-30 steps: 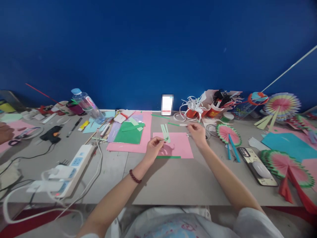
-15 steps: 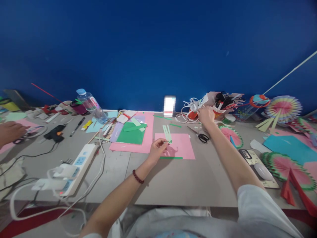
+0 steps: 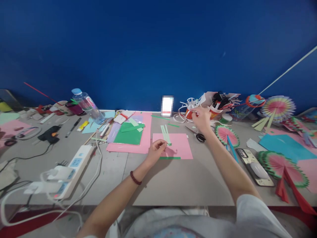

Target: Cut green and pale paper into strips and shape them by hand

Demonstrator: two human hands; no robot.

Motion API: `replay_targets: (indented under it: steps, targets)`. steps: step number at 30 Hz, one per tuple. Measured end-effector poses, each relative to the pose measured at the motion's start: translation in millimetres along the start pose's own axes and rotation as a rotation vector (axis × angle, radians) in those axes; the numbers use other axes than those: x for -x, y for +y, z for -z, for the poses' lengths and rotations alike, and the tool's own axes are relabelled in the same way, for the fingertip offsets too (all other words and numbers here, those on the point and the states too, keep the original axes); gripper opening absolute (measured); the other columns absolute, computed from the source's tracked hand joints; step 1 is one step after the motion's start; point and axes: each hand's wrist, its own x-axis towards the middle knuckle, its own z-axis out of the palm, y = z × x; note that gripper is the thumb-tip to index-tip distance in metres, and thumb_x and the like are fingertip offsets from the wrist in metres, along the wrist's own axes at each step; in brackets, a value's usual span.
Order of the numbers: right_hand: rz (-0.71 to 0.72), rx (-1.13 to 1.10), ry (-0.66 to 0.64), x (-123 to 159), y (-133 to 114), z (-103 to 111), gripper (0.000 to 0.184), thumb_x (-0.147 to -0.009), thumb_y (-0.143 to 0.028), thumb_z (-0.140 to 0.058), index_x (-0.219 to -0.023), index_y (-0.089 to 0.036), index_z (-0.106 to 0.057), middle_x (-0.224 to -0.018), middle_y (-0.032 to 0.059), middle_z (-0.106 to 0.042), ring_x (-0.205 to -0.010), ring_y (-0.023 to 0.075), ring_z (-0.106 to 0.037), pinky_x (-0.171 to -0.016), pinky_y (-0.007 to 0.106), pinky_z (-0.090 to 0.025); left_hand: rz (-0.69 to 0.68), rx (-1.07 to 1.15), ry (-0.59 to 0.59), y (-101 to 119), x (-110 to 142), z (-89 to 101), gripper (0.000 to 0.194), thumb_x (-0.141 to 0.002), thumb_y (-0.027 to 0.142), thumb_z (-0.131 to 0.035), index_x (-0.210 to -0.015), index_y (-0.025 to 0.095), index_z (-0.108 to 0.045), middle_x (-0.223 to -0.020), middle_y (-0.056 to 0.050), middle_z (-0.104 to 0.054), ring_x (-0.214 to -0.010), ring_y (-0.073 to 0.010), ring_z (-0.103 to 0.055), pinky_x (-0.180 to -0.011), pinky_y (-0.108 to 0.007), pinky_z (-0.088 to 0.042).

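Over pink paper [image 3: 184, 145], the left hand [image 3: 156, 151] pinches green strips [image 3: 166, 138]; unclear what the right hand [image 3: 202, 120] holds.

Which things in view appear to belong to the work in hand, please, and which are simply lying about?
Apparently in use:
cut green paper, held by the left hand;
pink sheet below it;
white strips, by the right hand.

Apparently lying about:
bottle;
power strip;
phone;
mouse;
glue gun.

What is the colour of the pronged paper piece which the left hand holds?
The pronged paper piece is pale green, best seen in the head view.
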Motion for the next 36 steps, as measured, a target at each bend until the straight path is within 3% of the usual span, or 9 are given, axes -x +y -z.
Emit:
replay_targets:
  steps: [2,5,9,16,22,29,36]
  targets:
    - [-0.003,-0.264,-0.193,24,-24,-1,0.024,-0.079,-0.018,-0.050,-0.083,-0.022,-0.073,-0.092,0.0065,-0.073,-0.085,0.0222,-0.064,-0.077,0.036,-0.051,-0.012,-0.037,-0.023,0,0,-0.6,0.027,-0.072,0.043,-0.064,-0.068,0.017,-0.058,-0.059,0.003,-0.049,-0.054,-0.0089,-0.045,-0.049,-0.020,-0.039]
    - [-0.125,-0.542,-0.551,61,-53,-4,0.021,-0.082,-0.031,-0.054,-0.086,-0.023,-0.073,-0.091,0.0036,-0.073,-0.069,0.0180,-0.064,-0.054,0.028,-0.051,-0.048,-0.094,-0.014,0,0,-0.1,0.023,-0.074,0.040,-0.062,-0.069,0.017,-0.058,-0.059,0.002,-0.050,-0.055,-0.0096,-0.045,-0.049,-0.021,-0.037]
    - [-0.124,-0.651,-0.737,94,-70,-8,0.017,-0.080,-0.031,-0.058,-0.075,-0.021,-0.071,-0.079,0.0018,-0.072,-0.076,0.0173,-0.064,-0.068,0.028,-0.050,-0.135,-0.166,0.009,0,-3,2.6,0.018,-0.076,0.034,-0.059,-0.069,0.018,-0.059,-0.060,0.002,-0.051,-0.055,-0.0099,-0.045,-0.051,-0.022,-0.036]
    - [-0.265,-0.678,-0.729,111,-69,-9,0.013,-0.073,-0.029,-0.057,-0.070,-0.018,-0.064,-0.069,-0.0004,-0.063,-0.067,0.0147,-0.056,-0.067,0.027,-0.045,-0.213,-0.255,0.005,-1,-3,3.5,0.013,-0.076,0.027,-0.057,-0.067,0.017,-0.059,-0.066,0.000,-0.055,-0.059,-0.0104,-0.047,-0.053,-0.022,-0.036]
    - [-0.267,-0.734,-0.663,119,-75,-8,0.009,-0.071,-0.025,-0.055,-0.068,-0.018,-0.061,-0.069,-0.0005,-0.061,-0.068,0.0144,-0.056,-0.066,0.026,-0.046,-0.261,-0.336,-0.023,-3,-1,2.3,0.009,-0.076,0.021,-0.056,-0.069,0.017,-0.060,-0.068,0.000,-0.055,-0.058,-0.0101,-0.048,-0.051,-0.021,-0.034]
    - [-0.336,-0.697,-0.693,121,-81,-5,0.008,-0.070,-0.023,-0.051,-0.070,-0.018,-0.058,-0.069,-0.0011,-0.057,-0.061,0.0121,-0.050,-0.054,0.022,-0.041,-0.297,-0.453,-0.024,-6,0,3.1,0.009,-0.079,0.018,-0.053,-0.071,0.017,-0.059,-0.071,0.000,-0.055,-0.060,-0.0095,-0.049,-0.052,-0.020,-0.036]
    - [-0.326,-0.706,-0.659,126,-76,-12,0.006,-0.067,-0.022,-0.050,-0.067,-0.018,-0.055,-0.066,-0.0014,-0.055,-0.062,0.0123,-0.049,-0.059,0.024,-0.040,-0.333,-0.544,-0.034,-7,3,2.1,0.008,-0.080,0.015,-0.052,-0.075,0.017,-0.058,-0.073,0.001,-0.054,-0.060,-0.0086,-0.047,-0.054,-0.020,-0.035]
